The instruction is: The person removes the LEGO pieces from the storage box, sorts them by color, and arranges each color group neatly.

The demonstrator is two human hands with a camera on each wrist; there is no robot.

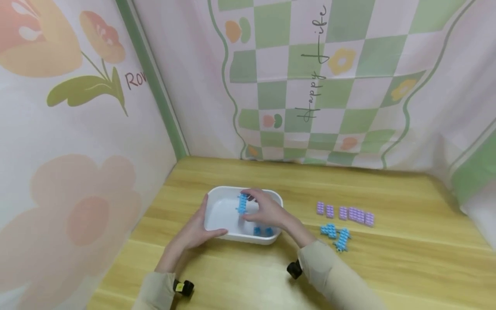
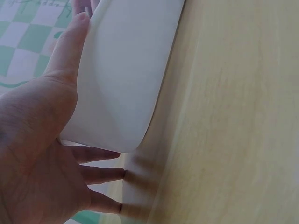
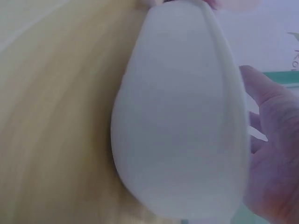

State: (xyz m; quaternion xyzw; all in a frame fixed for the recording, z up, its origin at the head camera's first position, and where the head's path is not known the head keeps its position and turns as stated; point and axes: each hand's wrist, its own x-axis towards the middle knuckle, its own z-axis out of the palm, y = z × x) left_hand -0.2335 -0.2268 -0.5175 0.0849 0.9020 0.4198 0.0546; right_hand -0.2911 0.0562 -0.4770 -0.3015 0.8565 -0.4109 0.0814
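My right hand (image 1: 267, 209) reaches over a white plastic container (image 1: 224, 237) and pinches a light-blue toy brick piece (image 1: 242, 204) with small side pegs between thumb and fingers. The piece appears upright over the container's inside. Two small blue bricks (image 1: 263, 231) lie at the container's front right. My left hand (image 1: 195, 228) holds the container's left front corner, thumb along the front rim. In the left wrist view, several fingers of the left hand (image 2: 42, 140) stretch out past the container's wall. The container's wall (image 3: 182, 112) hides the blue piece in the right wrist view.
Right of the container, a row of purple bricks (image 1: 356, 215) lies on the wooden table (image 1: 240, 275). Nearer are a cluster of blue bricks (image 1: 328, 230) and another pegged blue piece (image 1: 342, 240). A checkered cloth (image 1: 310, 86) hangs behind the table.
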